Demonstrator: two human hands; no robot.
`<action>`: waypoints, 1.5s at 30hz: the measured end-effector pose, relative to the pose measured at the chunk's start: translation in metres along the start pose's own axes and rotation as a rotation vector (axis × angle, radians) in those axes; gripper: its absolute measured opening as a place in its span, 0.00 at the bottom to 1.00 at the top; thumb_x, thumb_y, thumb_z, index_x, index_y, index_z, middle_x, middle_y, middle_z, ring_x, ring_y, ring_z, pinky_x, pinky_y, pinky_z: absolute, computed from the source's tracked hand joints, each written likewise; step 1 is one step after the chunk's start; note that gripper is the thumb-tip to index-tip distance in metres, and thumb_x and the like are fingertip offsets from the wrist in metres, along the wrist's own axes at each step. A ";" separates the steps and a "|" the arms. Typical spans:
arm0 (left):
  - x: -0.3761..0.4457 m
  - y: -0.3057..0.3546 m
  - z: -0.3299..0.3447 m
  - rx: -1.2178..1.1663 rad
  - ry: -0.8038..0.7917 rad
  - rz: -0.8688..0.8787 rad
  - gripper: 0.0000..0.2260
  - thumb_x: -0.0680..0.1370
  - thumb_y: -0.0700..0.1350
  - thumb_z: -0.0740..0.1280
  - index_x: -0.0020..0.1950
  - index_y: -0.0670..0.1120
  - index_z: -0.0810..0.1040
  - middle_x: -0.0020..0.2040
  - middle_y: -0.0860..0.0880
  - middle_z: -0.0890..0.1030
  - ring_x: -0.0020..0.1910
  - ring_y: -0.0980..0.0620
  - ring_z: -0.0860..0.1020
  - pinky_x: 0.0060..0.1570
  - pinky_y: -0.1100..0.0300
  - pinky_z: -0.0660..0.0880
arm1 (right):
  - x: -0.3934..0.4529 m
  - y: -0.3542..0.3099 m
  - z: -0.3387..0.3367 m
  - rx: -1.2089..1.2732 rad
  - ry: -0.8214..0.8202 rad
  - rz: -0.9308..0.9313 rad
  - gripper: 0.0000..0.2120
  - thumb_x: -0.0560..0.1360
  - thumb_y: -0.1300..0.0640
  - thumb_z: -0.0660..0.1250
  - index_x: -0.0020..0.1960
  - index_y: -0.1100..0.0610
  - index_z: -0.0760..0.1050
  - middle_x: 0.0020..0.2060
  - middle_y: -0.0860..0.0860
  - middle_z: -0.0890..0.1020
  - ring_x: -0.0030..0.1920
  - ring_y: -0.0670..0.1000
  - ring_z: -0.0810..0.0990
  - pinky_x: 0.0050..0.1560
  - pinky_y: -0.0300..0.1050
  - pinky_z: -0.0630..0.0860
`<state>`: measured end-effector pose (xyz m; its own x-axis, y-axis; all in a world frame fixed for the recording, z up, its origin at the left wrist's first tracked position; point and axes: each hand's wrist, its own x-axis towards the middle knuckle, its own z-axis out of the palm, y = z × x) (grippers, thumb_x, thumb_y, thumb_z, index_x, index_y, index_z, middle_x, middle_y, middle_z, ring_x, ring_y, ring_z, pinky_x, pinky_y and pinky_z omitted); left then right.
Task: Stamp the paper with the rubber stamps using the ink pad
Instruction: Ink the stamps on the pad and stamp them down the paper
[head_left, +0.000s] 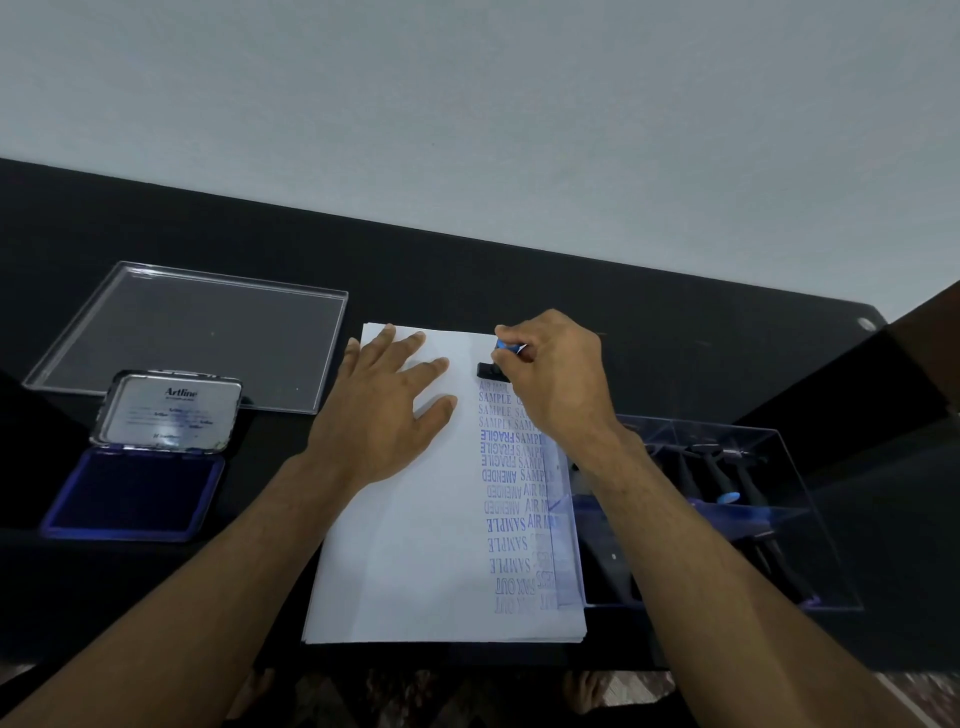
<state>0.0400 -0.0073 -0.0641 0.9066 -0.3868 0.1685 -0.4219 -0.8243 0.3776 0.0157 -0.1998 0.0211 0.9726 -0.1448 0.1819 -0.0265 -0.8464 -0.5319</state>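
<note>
On the black surface (519, 280), right hand (558, 374) covers most of the rubber stamp (491, 369); only its black base and a bit of blue handle show. Stamp wording can't be read. Fingers curled tight round the handle, grip closed on it, base down on the paper (415, 519) at the far right part of the sheet. Left hand (384, 415) lies flat on the paper's upper left, fingers straight and spread, holding nothing. Paper is a white stack at center, right side filled with blue prints: AIR MAIL, SAMPLE, FRAGILE, AMENDED, FAX OUT, some upside down, some hidden under the right forearm. Ink pad (135, 493) sits well left of the paper, lid up, blue pad exposed, "Artline" on the lid. Clear lid (197, 332) lies flat behind it. Clear box (727, 509) just right of the paper holds more dark-handled stamps, count unclear, partly hidden by the arm.
</note>
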 end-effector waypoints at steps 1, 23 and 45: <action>0.000 0.000 0.000 0.001 -0.003 -0.002 0.30 0.78 0.68 0.50 0.74 0.56 0.72 0.79 0.50 0.64 0.81 0.47 0.54 0.79 0.41 0.47 | 0.000 0.000 0.000 -0.005 -0.001 -0.007 0.14 0.76 0.55 0.71 0.60 0.57 0.82 0.55 0.52 0.82 0.45 0.43 0.75 0.53 0.33 0.72; 0.000 0.001 -0.003 -0.002 -0.034 -0.024 0.33 0.76 0.70 0.47 0.75 0.58 0.70 0.80 0.51 0.62 0.81 0.48 0.53 0.79 0.42 0.45 | 0.002 -0.001 0.002 -0.069 -0.030 0.009 0.14 0.76 0.55 0.71 0.61 0.55 0.81 0.56 0.51 0.82 0.48 0.46 0.79 0.53 0.33 0.71; 0.000 0.000 -0.002 0.008 -0.025 -0.010 0.31 0.78 0.69 0.48 0.75 0.57 0.70 0.80 0.51 0.62 0.81 0.48 0.53 0.79 0.42 0.46 | 0.004 -0.001 0.003 -0.045 -0.029 0.037 0.12 0.76 0.54 0.71 0.59 0.55 0.82 0.53 0.50 0.82 0.43 0.43 0.76 0.48 0.31 0.70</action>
<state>0.0396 -0.0067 -0.0628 0.9105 -0.3882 0.1421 -0.4126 -0.8314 0.3723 0.0204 -0.1977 0.0198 0.9771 -0.1620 0.1383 -0.0723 -0.8629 -0.5002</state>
